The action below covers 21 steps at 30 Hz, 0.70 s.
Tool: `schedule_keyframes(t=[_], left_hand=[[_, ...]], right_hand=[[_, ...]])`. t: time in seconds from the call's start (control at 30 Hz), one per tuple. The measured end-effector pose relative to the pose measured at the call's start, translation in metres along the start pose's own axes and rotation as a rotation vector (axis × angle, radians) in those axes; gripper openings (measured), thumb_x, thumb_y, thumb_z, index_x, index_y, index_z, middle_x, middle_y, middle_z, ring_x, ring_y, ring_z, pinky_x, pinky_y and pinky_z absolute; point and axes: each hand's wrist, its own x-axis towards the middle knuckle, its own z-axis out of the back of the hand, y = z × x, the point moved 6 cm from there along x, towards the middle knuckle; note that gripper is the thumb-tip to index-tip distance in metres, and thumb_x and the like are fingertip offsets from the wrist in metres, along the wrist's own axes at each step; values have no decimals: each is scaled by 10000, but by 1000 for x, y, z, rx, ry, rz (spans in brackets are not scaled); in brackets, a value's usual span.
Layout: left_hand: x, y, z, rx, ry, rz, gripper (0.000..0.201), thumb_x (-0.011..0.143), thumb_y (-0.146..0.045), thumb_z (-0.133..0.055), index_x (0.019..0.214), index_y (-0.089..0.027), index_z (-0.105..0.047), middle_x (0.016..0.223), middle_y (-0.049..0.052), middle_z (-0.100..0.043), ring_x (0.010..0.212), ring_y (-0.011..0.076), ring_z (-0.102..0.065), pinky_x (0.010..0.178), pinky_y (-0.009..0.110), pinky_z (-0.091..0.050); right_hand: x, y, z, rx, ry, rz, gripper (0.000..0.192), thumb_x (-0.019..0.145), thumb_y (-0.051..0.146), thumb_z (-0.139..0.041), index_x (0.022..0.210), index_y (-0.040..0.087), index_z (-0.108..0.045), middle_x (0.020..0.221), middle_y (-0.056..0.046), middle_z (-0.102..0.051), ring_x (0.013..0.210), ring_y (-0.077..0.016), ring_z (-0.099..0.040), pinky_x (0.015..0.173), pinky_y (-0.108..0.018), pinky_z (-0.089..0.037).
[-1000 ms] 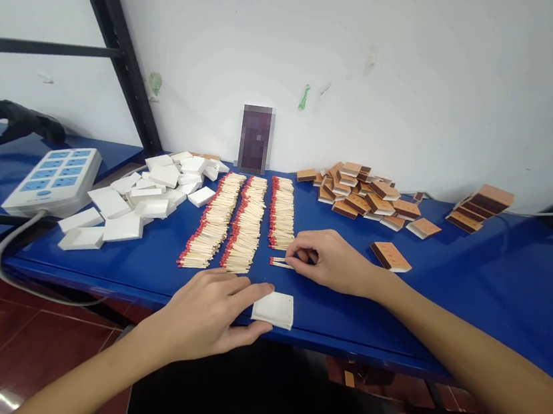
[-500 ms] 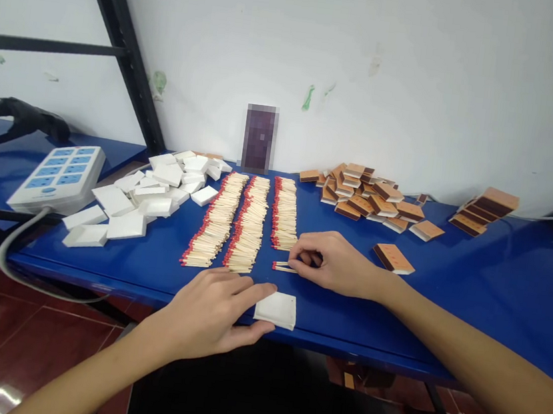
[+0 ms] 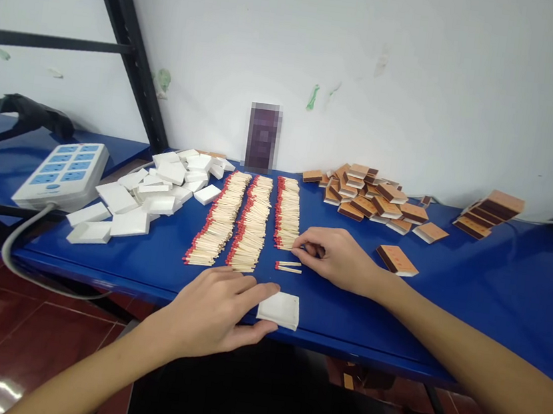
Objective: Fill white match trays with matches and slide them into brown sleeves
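the left hand (image 3: 216, 310) lies flat on the near edge of the blue desk (image 3: 473, 285), fingers together, with thumb and forefinger tips touching the left side of a small white tray (image 3: 279, 309) that sits at about 6 o'clock on the desk. the right hand (image 3: 335, 258) rests at 3 o'clock from the match rows, fingers curled and bunched; its fingertips meet at the near end of the right-hand row of matches (image 3: 286, 212), but i cannot tell if a match is pinched between them. two loose matches (image 3: 288, 266) lie side by side just at 7 o'clock from that hand, red heads pointing left, apart from the tray. two more rows of matches (image 3: 234, 221) run toward 12 o'clock. a heap of white trays (image 3: 149, 195) sits at 10 o'clock, next to a power strip (image 3: 63, 174). brown sleeves (image 3: 368, 198) are piled at 1 o'clock, one brown sleeve (image 3: 397, 260) lies alone just beyond the right wrist, and a small stack (image 3: 490, 211) stands at 2 o'clock.
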Motion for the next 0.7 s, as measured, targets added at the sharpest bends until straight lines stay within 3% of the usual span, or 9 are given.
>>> schedule_keyframes(t=[0.7], left_hand=[[-1, 1, -2, 11, 5, -8, 338, 959, -403, -542, 1216, -185, -542, 800, 1, -651, 716, 204, -638, 656, 335, -473]], right_hand=[[0, -3, -2, 21, 28, -9, 142, 896, 243, -558, 824, 180, -662, 620, 25, -534, 553, -105, -461, 562, -235, -333]])
